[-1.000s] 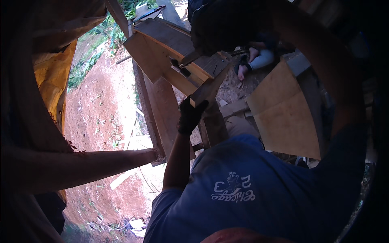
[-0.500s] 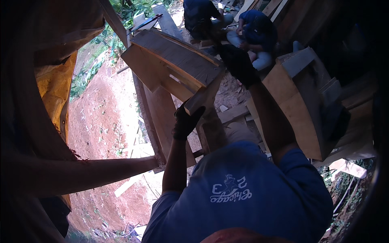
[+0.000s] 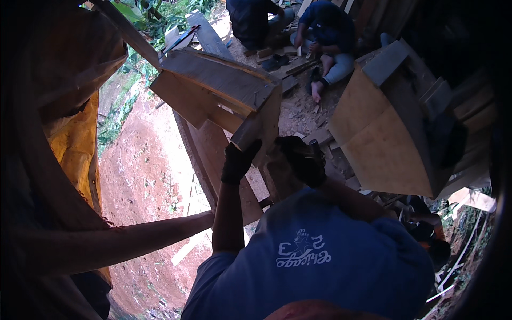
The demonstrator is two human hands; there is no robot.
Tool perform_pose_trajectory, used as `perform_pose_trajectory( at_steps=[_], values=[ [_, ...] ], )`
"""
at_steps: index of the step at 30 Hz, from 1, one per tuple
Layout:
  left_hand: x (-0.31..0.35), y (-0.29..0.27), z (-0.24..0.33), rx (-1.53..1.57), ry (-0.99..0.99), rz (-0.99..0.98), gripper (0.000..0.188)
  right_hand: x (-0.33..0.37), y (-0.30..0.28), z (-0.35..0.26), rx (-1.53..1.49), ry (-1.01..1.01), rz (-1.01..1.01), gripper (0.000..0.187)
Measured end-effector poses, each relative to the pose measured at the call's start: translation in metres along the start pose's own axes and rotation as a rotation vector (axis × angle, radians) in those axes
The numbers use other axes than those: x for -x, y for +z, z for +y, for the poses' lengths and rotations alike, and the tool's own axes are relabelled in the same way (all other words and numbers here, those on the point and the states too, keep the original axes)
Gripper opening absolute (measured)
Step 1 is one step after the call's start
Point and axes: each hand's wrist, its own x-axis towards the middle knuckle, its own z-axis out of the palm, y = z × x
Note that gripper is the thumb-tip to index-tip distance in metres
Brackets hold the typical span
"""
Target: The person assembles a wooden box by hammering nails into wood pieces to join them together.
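In front of me stands a tilted wooden box frame, with slatted boards and a gap in its side. A thin nail sticks up near the close end of its top board. My left hand, in a dark glove, is closed around the lower near corner of the frame. My right hand, also dark-gloved, is closed just right of the frame's end. It grips what looks like a hammer; only a short dull cylindrical end shows, and the glove and shadow hide the rest.
A second curved wooden box stands at the right. Two people sit on the ground ahead, one working with wood pieces. A timber pole crosses at left, below an orange tarp. A thin red-and-dark tool lies beyond the frame.
My right hand has come down from a raised position to beside the frame's near end. My left hand keeps its hold on the corner. The view has shifted slightly.
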Motion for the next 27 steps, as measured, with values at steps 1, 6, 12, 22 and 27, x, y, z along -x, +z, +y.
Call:
perform_pose_trajectory(
  at_steps=[1, 6, 12, 22, 27],
  values=[
    [0.001, -0.001, -0.003, 0.006, -0.015, -0.008, 0.055, -0.007, -0.003, -0.015, -0.383, 0.125, 0.029, 0.027],
    [0.01, -0.005, -0.006, 0.079, 0.12, -0.005, 0.053, 0.012, 0.044, 0.013, 0.35, -0.233, -0.105, 0.026],
    [0.011, -0.005, -0.01, 0.045, 0.193, 0.022, 0.046, 0.006, 0.038, -0.019, 1.159, -0.224, 0.181, 0.02],
    [0.01, 0.006, -0.033, -0.093, 0.146, 0.111, 0.051, -0.001, -0.039, -0.102, 0.234, -0.563, -0.206, 0.025],
    [0.016, 0.006, -0.022, 0.075, 0.122, 0.106, 0.051, 0.032, -0.045, -0.117, 0.347, -0.491, -0.448, 0.03]
  ],
)
